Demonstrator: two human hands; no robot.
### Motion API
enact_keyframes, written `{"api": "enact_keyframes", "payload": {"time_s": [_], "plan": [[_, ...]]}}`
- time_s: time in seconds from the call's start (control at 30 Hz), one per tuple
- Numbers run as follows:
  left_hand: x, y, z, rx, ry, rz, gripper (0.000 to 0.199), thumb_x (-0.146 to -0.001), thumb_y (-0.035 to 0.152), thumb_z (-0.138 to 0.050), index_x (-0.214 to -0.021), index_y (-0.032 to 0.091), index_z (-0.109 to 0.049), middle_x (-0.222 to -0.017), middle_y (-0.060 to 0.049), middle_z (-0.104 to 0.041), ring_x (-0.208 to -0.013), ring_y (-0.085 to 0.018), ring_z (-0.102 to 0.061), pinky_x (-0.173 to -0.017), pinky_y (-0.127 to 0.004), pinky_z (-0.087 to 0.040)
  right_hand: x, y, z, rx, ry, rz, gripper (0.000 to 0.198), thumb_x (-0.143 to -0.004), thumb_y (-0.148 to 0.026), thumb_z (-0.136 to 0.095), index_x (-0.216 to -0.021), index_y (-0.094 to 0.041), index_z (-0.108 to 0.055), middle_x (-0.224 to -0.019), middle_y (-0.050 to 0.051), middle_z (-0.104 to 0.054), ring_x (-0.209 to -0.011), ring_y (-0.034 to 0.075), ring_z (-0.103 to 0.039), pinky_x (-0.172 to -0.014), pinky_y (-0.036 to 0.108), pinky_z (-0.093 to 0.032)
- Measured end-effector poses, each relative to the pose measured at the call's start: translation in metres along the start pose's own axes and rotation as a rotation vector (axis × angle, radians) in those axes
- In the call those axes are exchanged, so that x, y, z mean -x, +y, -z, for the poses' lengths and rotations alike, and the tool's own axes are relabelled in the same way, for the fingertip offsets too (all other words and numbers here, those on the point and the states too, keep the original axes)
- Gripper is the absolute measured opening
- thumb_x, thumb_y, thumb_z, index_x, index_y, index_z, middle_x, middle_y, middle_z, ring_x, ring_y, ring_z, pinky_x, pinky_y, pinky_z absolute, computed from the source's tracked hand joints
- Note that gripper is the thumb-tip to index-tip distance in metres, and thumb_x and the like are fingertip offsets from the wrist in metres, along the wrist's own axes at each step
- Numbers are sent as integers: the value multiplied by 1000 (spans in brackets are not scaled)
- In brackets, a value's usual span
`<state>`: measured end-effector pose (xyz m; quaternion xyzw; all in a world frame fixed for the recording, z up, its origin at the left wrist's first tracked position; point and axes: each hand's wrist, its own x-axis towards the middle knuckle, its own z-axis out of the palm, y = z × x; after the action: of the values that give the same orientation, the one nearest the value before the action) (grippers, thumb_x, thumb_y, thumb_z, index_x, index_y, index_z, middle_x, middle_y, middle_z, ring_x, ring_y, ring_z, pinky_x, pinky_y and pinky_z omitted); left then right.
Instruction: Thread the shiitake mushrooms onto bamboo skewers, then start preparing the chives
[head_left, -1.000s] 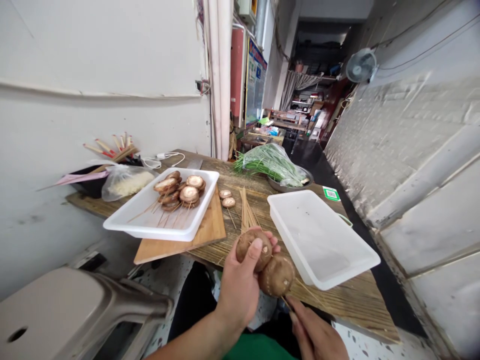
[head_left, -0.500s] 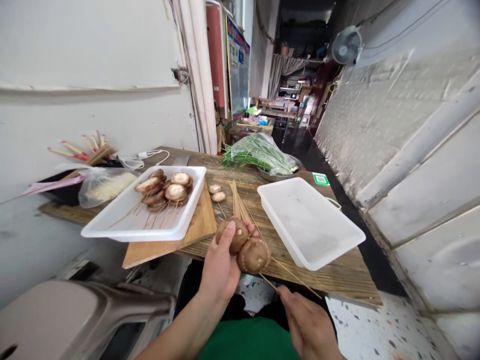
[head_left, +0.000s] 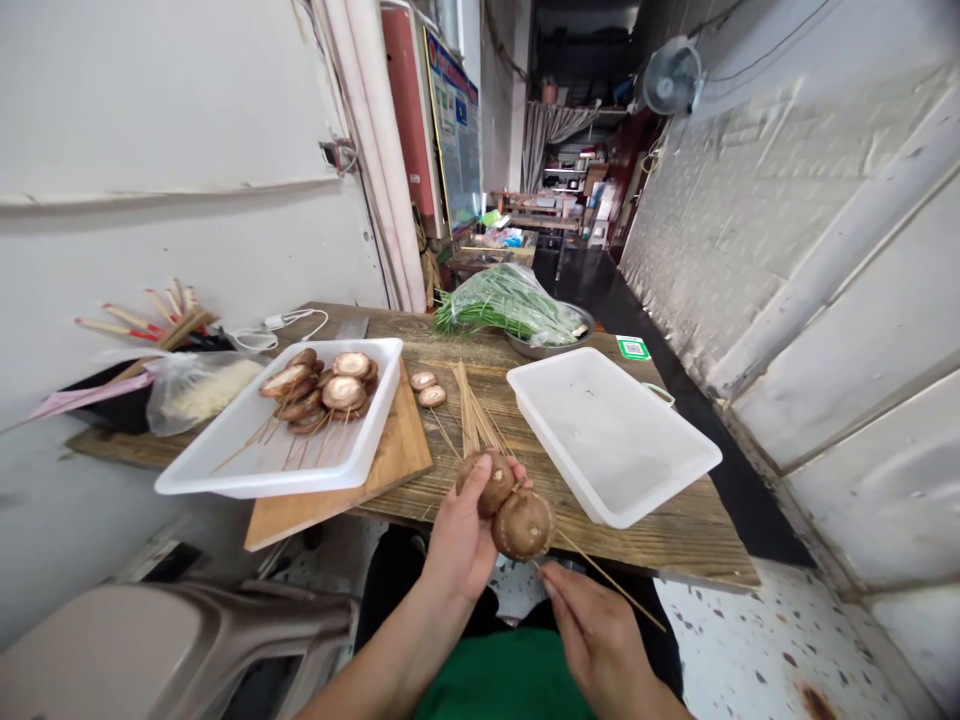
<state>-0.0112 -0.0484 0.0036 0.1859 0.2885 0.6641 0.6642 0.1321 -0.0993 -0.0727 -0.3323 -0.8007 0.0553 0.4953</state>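
My left hand (head_left: 454, 550) is closed around two brown shiitake mushrooms, caps facing up. Its thumb presses on the upper mushroom (head_left: 495, 490), while the lower mushroom (head_left: 524, 526) sits against it, nearer me. Just below, my right hand (head_left: 596, 625) pinches a thin bamboo skewer (head_left: 536, 566) whose short visible length runs up under the lower cap. How deep it goes is hidden. Loose skewers (head_left: 472, 405) lie fanned on the table beyond my left hand. Two small mushrooms on a skewer (head_left: 430, 392) rest left of them.
A white tray (head_left: 367, 450) of skewered mushrooms stands partly on a wooden board (head_left: 409, 440) at left. Another white tray (head_left: 622, 440) is at right. Bagged green vegetables (head_left: 517, 305) lie in a metal bowl behind. A plastic stool (head_left: 112, 640) stands lower left.
My right hand has moved up the skewer or pushed it inward; much less skewer shows between its fingers and the lower mushroom. My left hand keeps hold of both mushrooms. The view has shifted slightly.
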Motion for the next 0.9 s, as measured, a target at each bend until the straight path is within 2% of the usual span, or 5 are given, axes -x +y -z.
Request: {"api": "enact_keyframes", "payload": {"time_s": [0.23, 0.33, 0.57, 0.67, 0.9], "plan": [[-20, 6, 4, 33, 58, 11, 18, -75, 29, -64, -80, 11, -61, -79, -7, -66, -75, -15, -62, -77, -29, -49, -16, 0, 5, 322, -63, 38, 31, -90, -15, -38, -116, -6, -53, -85, 15, -68, -70, 21, -67, -63, 29, -57], [-20, 11, 0, 14, -17, 15, 23, -78, 34, -59, -84, 12, -62, -85, -7, -67, -84, -15, -61, -81, -29, -47, -30, 5, 2, 366, -40, 2, 27, -90, -16, -37, -104, -7, -59, -77, 13, -67, -64, 21, -65, -58, 30, -54], [-21, 23, 16, -265, -240, -201, 49, -74, 32, -64, -120, 19, -52, -119, -9, -58, -112, -22, -50, -99, -35, -33, -51, 6, 14, -298, 1, -440, 25, -91, -30, -41, -78, -15, -57, -53, -2, -48, -49, 11, -48, -47, 20, -38], [-15, 20, 22, -181, -381, -87, 55, -74, 38, -63, -124, 19, -48, -119, -11, -58, -114, -26, -49, -98, -40, -35, -47, 2, 18, -600, -108, -621, 31, -90, -39, -42, -72, -16, -51, -46, -8, -31, -40, 6, -29, -38, 17, -24], [-6, 5, 18, -22, -429, 140, 51, -81, 28, -56, -129, 22, -40, -115, -12, -59, -107, -26, -55, -94, -46, -37, -34, -4, 4, -780, -102, -745, 31, -88, -44, -47, -78, -15, -53, -45, -10, -29, -38, 4, -23, -37, 15, -18]]}}
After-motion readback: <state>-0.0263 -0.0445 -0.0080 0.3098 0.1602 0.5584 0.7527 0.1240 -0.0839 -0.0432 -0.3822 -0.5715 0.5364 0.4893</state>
